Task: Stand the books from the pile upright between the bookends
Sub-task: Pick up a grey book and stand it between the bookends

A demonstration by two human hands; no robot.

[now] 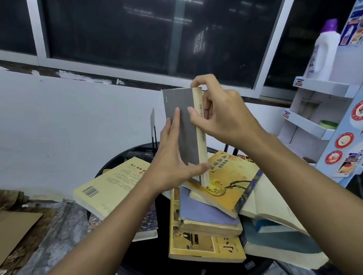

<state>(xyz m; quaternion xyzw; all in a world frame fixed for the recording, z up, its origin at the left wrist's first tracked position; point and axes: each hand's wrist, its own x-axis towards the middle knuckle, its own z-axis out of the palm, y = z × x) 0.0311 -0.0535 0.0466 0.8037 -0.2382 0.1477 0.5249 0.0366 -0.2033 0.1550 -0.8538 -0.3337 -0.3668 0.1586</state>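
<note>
Two bare forearms [105,224] in foreground, L grip [170,164] flat on cover w/ thumb hooked round spine of grey paperback [183,124], R grip [223,116] pinching its top, book upright over messy book pile [209,221] on round black counter [167,269], black bookend [153,122] behind.

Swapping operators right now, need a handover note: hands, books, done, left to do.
Left hand holds the grey book low down, thumb on the spine; right hand pinches its top edge.
Book is upright over the pile on the round black table.
One bookend shows behind it; no book seen standing there.
Left: stand this one, then the rest of the pile.
</note>
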